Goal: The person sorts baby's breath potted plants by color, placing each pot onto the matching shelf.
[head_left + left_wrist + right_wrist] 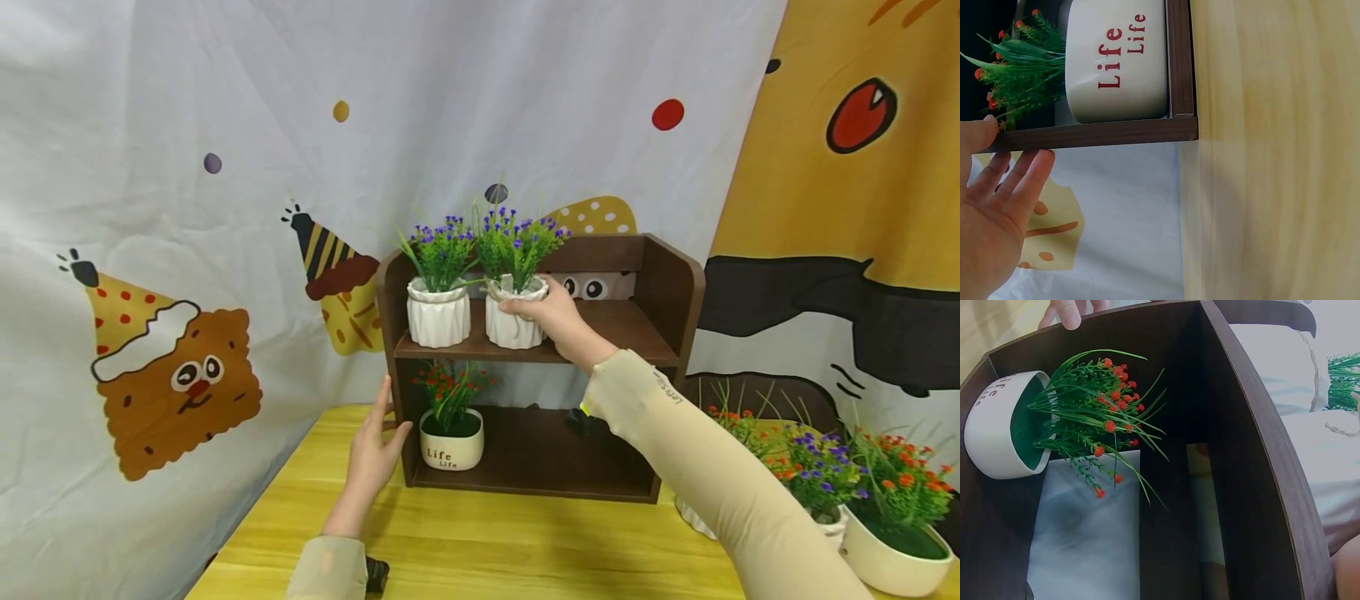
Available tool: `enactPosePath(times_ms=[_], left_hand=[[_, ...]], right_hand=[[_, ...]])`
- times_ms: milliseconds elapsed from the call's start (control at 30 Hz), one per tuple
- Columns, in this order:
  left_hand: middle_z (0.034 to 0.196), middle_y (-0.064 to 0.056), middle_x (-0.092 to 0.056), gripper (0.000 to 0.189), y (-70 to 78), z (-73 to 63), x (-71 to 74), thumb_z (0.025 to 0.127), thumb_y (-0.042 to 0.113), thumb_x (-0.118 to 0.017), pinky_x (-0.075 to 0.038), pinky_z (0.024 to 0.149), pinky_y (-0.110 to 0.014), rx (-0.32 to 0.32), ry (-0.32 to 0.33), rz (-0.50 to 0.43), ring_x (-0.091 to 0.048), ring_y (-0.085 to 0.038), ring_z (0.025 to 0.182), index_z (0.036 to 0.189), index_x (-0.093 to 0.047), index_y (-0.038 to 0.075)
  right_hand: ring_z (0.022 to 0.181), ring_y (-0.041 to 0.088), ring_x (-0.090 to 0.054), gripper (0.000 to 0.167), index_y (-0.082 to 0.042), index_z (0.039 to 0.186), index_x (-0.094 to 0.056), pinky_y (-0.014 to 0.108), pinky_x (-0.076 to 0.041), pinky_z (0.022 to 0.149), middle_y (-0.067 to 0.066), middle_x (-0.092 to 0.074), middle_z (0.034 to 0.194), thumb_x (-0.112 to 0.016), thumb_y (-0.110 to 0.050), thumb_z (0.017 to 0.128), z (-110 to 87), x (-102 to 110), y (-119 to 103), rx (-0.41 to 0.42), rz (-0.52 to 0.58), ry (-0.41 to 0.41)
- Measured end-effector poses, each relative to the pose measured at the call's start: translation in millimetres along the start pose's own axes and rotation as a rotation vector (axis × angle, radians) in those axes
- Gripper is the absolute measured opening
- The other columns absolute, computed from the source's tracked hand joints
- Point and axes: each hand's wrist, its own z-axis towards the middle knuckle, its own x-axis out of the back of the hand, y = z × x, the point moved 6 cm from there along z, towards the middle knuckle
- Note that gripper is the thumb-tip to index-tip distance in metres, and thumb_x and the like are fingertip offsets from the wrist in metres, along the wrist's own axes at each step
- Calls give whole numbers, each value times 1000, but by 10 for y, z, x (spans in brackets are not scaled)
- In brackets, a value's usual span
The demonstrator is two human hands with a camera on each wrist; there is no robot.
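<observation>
Planter (452,450) reads "Life Life"; right grip (561,319) holds white pot (506,327); left grip (374,450) wide at shelf (540,458) side.

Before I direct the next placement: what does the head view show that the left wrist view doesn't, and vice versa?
Only head: the right hand gripping a white fluted pot of purple flowers, its twin beside it, and more potted plants right of the brown shelf unit.

Only left wrist: the palm side of the left hand.

Both: that hand at the unit's side panel, the red-flowered plant in the "Life" pot, the wood-grain tabletop.
</observation>
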Motion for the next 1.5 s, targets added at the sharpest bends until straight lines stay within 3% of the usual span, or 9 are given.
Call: enactPosePath(times_ms=[133, 367, 600, 933, 1267, 1500], left_hand=[[126, -26, -57, 88, -6, -5, -12, 86, 3, -72, -56, 72, -51, 12, -11, 1, -66, -37, 91, 156, -23, 25], [125, -27, -57, 88, -9, -9, -26, 87, 3, -72, -56, 73, -51, 31, -24, -14, -66, -38, 92, 156, -22, 26], [120, -26, -60, 87, -49, 6, -9, 88, 6, -71, -56, 72, -50, 57, -26, 1, -66, -38, 90, 156, -21, 27], [119, -27, -60, 87, -21, 13, 10, 87, 5, -72, -55, 72, -52, 28, -12, 2, -66, -38, 88, 156, -23, 25], [121, -26, -59, 86, -37, -26, -74, 88, 6, -71, -55, 73, -53, 43, -30, -19, -67, -38, 90, 156, -22, 28], [123, -26, -58, 87, -52, -6, -28, 90, 7, -70, -55, 72, -54, 81, -43, -20, -65, -40, 92, 156, -19, 30]], right_hand=[[138, 31, -31, 92, -10, 154, -21, 49, -32, 109, 13, -26, 155, -76, -31, 83, 9, -4, 27, -5, 5, -3], [129, 30, -42, 83, -7, 150, -29, 46, -37, 105, 14, -38, 145, -75, -28, 84, 5, -14, 35, 23, 44, -6], [132, 30, -38, 85, -7, 151, -27, 47, -36, 106, 14, -35, 148, -75, -30, 84, 38, -49, 12, 15, 18, -18], [126, 29, -43, 83, -5, 148, -29, 45, -39, 104, 14, -40, 142, -75, -30, 84, 56, -71, 7, 14, 18, -29], [140, 31, -26, 88, -11, 154, -20, 51, -28, 111, 13, -24, 155, -70, -41, 88, -84, 80, 56, -39, -39, -57], [137, 33, -33, 77, -9, 154, -24, 51, -28, 111, 18, -31, 151, -63, -38, 94, -294, 251, 14, 28, -50, -102]])
